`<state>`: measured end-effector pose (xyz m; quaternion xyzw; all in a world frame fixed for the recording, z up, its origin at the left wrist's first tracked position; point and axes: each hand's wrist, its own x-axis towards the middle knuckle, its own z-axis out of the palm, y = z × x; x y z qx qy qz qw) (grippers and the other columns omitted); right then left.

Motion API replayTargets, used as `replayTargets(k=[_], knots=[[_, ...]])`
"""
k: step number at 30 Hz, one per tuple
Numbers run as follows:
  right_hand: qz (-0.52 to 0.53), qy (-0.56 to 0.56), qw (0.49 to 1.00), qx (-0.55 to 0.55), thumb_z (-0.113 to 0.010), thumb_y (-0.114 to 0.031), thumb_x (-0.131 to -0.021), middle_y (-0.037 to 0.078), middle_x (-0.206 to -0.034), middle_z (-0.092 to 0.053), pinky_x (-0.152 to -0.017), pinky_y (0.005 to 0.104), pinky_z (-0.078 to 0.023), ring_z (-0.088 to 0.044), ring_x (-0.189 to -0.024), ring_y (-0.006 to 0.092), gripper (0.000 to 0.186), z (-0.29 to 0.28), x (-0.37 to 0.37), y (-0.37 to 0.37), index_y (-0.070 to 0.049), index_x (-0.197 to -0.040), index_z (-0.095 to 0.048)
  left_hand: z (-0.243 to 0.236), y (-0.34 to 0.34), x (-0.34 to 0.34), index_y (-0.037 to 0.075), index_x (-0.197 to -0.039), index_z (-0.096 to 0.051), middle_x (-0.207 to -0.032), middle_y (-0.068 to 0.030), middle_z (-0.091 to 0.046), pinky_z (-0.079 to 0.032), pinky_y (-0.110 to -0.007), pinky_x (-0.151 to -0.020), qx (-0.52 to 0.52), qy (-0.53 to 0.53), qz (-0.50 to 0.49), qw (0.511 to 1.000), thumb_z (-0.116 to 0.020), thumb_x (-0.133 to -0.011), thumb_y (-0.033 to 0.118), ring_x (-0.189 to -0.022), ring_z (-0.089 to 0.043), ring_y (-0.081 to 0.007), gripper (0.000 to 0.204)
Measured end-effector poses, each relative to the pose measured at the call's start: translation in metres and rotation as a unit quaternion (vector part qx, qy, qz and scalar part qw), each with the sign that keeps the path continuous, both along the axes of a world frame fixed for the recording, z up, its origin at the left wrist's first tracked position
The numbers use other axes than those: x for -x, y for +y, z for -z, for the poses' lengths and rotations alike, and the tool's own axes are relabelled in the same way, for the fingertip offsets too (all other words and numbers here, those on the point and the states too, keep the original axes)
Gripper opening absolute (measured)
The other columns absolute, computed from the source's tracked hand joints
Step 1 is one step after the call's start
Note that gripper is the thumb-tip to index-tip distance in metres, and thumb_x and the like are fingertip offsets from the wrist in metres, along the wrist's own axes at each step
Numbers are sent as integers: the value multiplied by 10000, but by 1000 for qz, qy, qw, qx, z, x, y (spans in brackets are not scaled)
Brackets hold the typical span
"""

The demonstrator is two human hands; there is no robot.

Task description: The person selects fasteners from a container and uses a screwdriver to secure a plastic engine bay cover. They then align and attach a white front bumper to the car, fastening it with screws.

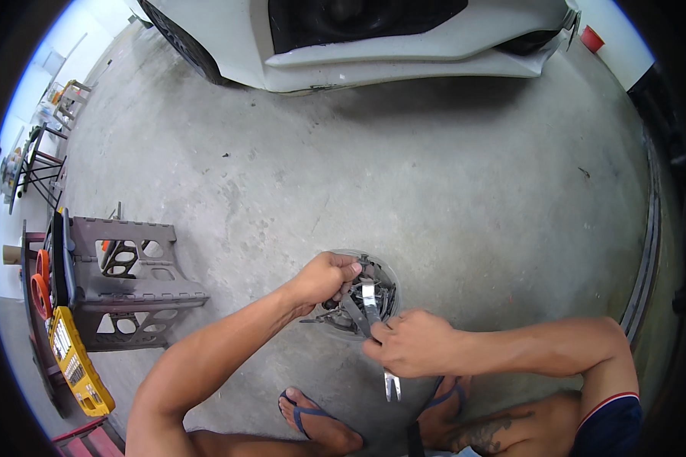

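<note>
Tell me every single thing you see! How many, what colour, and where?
Car: one, white, top
Tyre: one, black, upper left
Red container: one, red, upper right
Floor: one, grey, middle
Black stand: one, black, far left
Plastic stool: one, grey-brown, left
Orange rings: two, orange, left
Case: one, yellow, lower left
Clear tub: one, see-through, centre
Metal pieces: many, grey, in tub
Forked tool: one, silver, near tub
Flip-flops: two, blue, bottom
Left hand: one, bare, over tub
Right hand: one, bare, gripping tool
</note>
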<state>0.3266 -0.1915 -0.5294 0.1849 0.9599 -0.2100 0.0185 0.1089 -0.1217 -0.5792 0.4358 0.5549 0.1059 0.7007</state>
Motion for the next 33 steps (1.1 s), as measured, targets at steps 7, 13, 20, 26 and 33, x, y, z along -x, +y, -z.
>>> replayTargets(k=[7, 13, 20, 26, 33], knots=[[52, -18, 998, 10, -626, -146, -876, 197, -956, -645, -635, 430, -570, -725, -754, 317, 196, 13, 14, 18, -14, -1019, -640, -40, 2, 6, -13, -1153, -710, -717, 3, -551, -414, -278, -621, 99, -116, -37, 988, -524, -1069, 198, -632, -466, -120, 294], [207, -14, 958, 196, -651, -193, -902, 234, -1121, -667, -884, 480, -548, -693, -1012, 396, 295, -2, -3, 66, -8, -1131, -645, -39, 14, 15, -14, -1147, -712, -814, -36, -682, -494, -285, -652, -42, -75, 11, 996, -604, -1031, 179, -685, -596, -119, 251], [378, 175, 844, 338, -576, -405, -1056, 156, -1017, -710, -860, 397, -526, -683, -969, 267, 430, -3, -7, 86, 7, -1162, -639, -68, 18, -3, -33, -1029, -705, -865, -164, -749, -567, -359, -673, -425, 176, 129, 879, -727, -907, 115, -705, -723, -280, 193], [374, 307, 740, 467, -544, -402, -1087, -30, -773, -474, -627, 263, -400, -429, -695, 82, 363, 8, -17, 95, -71, -939, -565, -88, 39, -17, -6, -981, -698, -853, -179, -731, -573, -414, -675, -542, 145, 111, 820, -734, -893, 123, -748, -725, -352, 161], [402, 295, 795, 346, -488, -376, -1107, -24, -724, -463, -652, 300, -420, -448, -712, 107, 355, -21, -27, 150, -64, -980, -598, -120, 85, -27, 36, -970, -681, -836, -152, -717, -548, -455, -699, -627, 155, 164, 746, -738, -895, 128, -711, -678, -381, 131]])
